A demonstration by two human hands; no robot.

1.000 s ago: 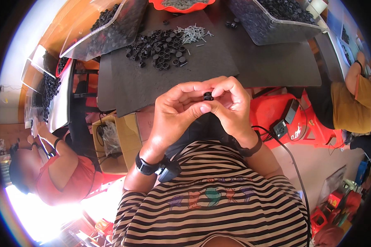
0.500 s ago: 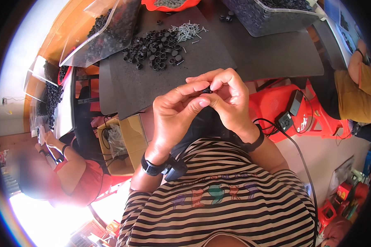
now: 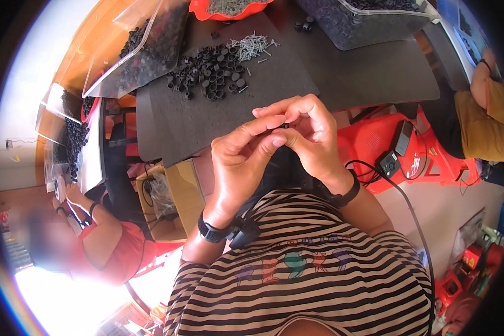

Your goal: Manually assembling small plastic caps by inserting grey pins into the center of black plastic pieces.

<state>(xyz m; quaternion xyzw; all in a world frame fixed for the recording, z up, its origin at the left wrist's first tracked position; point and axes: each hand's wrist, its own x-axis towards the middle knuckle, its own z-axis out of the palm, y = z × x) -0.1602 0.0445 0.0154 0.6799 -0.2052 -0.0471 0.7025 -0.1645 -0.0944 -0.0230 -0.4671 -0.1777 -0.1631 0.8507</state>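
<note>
My left hand and my right hand meet fingertip to fingertip just off the table's front edge. Pinched between them is a small black plastic part, mostly covered by the fingers, so its exact shape is hidden. Beyond my hands, a heap of round black plastic caps lies on the dark mat. Touching the heap's right side is a pile of small silvery screws, a few of them lying loose.
Clear bins of black parts stand at the back left and back right, with a red bowl between. A red stool holds a black device and cable. An open cardboard box sits below. One person works at each side.
My left wrist has shifted slightly to the right, and the black part is more covered by my fingers. The grip stays the same.
</note>
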